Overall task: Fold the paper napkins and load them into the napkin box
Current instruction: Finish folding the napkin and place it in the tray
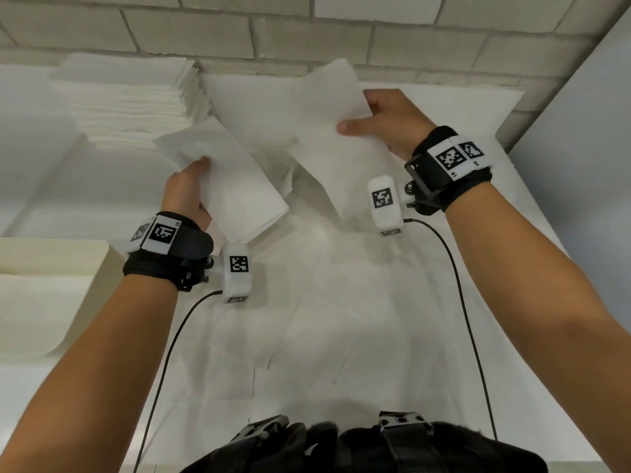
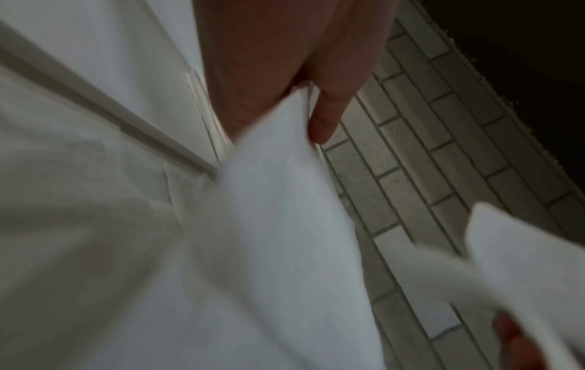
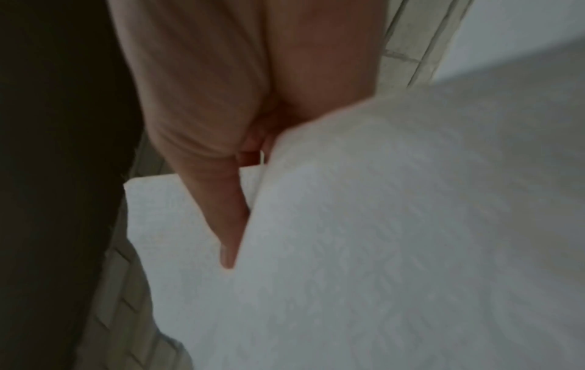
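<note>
White napkins, one gripped by each hand (image 1: 186,189) (image 1: 389,122), hide both sets of fingers.

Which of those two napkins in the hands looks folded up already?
The napkin in the left hand: that left napkin is a narrow, layered rectangle. The right napkin, pinched by the right hand, is a wider, looser sheet.

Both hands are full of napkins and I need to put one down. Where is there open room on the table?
Free: the strip of table left of the left hand, between the napkin stack and the cream box. Crowded: loose napkins cover the middle, between the arms and under the right hand.
</note>
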Demonstrator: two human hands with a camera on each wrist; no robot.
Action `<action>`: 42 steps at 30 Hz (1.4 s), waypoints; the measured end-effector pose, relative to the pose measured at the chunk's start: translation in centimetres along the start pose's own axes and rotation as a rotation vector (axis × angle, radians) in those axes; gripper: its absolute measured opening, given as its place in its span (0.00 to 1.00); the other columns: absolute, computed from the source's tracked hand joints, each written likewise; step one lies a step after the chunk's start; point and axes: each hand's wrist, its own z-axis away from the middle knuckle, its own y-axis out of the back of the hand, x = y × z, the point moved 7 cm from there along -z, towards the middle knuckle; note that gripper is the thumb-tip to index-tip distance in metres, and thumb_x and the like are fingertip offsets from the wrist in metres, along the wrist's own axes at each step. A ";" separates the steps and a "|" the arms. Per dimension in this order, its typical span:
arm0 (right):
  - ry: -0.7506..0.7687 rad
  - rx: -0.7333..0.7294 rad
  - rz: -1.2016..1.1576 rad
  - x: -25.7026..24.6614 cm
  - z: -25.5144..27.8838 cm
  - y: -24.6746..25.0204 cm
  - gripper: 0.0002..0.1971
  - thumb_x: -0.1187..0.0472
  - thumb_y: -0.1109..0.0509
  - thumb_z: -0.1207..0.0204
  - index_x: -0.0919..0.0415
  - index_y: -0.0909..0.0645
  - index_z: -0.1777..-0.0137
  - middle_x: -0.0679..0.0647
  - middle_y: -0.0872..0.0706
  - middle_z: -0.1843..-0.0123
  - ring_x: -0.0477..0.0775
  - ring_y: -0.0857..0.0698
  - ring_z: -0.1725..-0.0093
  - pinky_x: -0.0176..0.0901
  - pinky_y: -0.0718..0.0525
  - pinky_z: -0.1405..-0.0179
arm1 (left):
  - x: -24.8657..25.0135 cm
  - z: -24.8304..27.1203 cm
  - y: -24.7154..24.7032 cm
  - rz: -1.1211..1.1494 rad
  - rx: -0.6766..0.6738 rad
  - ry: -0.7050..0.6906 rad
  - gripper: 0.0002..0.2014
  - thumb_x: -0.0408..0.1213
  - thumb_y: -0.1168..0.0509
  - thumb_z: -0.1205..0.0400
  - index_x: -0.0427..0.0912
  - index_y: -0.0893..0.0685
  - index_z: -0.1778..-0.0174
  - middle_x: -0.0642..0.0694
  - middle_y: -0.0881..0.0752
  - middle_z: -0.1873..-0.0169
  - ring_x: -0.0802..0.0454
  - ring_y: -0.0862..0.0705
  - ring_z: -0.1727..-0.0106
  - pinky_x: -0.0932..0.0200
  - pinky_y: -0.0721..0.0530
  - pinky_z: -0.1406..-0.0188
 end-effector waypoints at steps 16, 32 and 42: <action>-0.063 0.008 -0.193 3.3 3.8 -4.4 0.16 0.71 0.29 0.25 0.66 0.22 0.37 0.56 0.13 0.45 0.52 0.13 0.48 0.45 0.15 0.42 | -0.2 5.2 -8.8 0.038 -0.452 0.036 0.24 0.54 0.48 0.14 0.41 0.23 0.32 0.42 0.16 0.36 0.48 0.17 0.36 0.50 0.20 0.35; -0.173 0.031 -0.262 4.6 4.8 -2.9 0.10 0.69 0.27 0.27 0.66 0.16 0.46 0.54 0.10 0.52 0.50 0.10 0.55 0.43 0.11 0.52 | -1.5 4.1 -8.0 -0.030 -0.292 0.038 0.22 0.48 0.44 0.14 0.37 0.24 0.31 0.43 0.14 0.40 0.50 0.14 0.42 0.52 0.17 0.40; -0.146 0.171 -0.410 4.4 3.9 -2.2 0.04 0.72 0.27 0.28 0.65 0.16 0.55 0.54 0.10 0.59 0.49 0.10 0.61 0.41 0.12 0.59 | -2.0 5.6 -9.1 -0.138 -0.419 0.057 0.24 0.52 0.45 0.15 0.39 0.23 0.30 0.44 0.14 0.39 0.50 0.15 0.39 0.54 0.18 0.39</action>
